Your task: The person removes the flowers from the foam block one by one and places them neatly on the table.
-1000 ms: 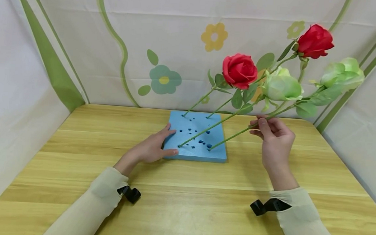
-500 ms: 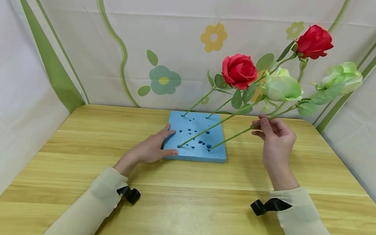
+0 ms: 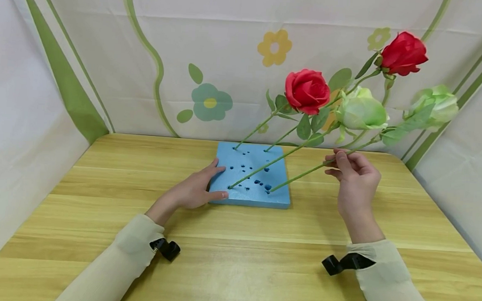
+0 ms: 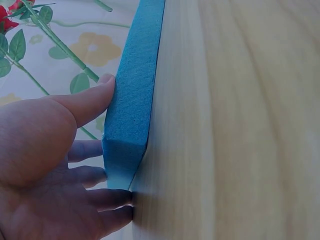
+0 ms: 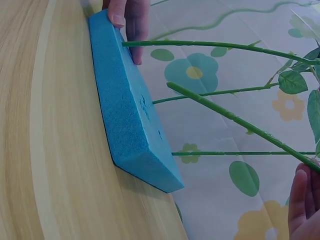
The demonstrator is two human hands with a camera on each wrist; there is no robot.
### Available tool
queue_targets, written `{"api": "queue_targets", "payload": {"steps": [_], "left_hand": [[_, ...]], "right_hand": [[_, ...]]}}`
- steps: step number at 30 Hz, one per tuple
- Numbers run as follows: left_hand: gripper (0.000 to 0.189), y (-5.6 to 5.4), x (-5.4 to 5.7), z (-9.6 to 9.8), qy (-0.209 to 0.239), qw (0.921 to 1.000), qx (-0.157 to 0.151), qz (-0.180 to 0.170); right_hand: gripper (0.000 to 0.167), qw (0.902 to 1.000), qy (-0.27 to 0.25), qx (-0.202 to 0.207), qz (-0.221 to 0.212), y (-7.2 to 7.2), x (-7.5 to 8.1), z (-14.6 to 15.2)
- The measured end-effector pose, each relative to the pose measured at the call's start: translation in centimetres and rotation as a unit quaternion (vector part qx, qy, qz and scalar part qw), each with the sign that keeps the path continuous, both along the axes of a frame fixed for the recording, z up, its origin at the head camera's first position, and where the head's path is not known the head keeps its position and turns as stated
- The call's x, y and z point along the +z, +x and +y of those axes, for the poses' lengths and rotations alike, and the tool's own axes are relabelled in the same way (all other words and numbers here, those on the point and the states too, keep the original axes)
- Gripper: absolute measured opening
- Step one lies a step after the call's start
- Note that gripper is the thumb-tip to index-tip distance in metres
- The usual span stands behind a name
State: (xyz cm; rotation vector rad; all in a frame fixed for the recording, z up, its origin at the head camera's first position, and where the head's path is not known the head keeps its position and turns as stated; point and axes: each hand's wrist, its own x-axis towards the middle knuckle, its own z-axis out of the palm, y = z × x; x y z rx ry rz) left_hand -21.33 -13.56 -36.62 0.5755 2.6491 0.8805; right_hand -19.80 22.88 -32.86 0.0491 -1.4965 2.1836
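My right hand (image 3: 357, 183) pinches the stem of a pale green rose (image 3: 434, 106) between thumb and fingers. In the right wrist view, the cut end of this stem (image 5: 220, 110) is in the air, apart from the holed face of a blue foam block (image 5: 122, 95). My left hand (image 3: 195, 184) rests on the block's left edge, thumb and index finger on top; in the left wrist view, the other fingers (image 4: 107, 200) lie against its side. Two red roses (image 3: 307, 91) and another green rose (image 3: 361, 109) stand slanted to the right in the block's holes.
The block lies on a wooden table (image 3: 234, 260), near its back edge. A white cloth printed with flowers (image 3: 215, 29) hangs close behind, and the rose heads overlap it. Plain white cloth walls (image 3: 28, 110) flank the table.
My right hand has shifted slightly right. The held green rose's head has dropped and moved left, and its stem end has edged right. My left hand and the block stay put.
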Motion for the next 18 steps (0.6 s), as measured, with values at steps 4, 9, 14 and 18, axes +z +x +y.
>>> {"api": "queue_targets", "payload": {"steps": [4,9,14,18], "left_hand": [[0.087,0.1,0.1,0.0,-0.001,1.0000,0.000,0.000],[0.087,0.2,0.1,-0.1,0.002,1.0000,0.003,-0.004],[0.088,0.1,0.0,0.2,0.007,0.9999,-0.004,-0.007],[0.087,0.1,-0.1,0.0,0.008,1.0000,0.000,-0.002]], "right_hand": [[0.024,0.9999,-0.009,0.004,-0.008,-0.1,0.0,0.1],[0.027,0.9993,-0.028,0.011,-0.024,-0.1,0.1,0.4],[0.027,0.9982,-0.042,0.014,-0.040,0.1,0.0,1.0],[0.024,0.9981,-0.026,0.030,-0.048,-0.1,-0.1,1.2]]}}
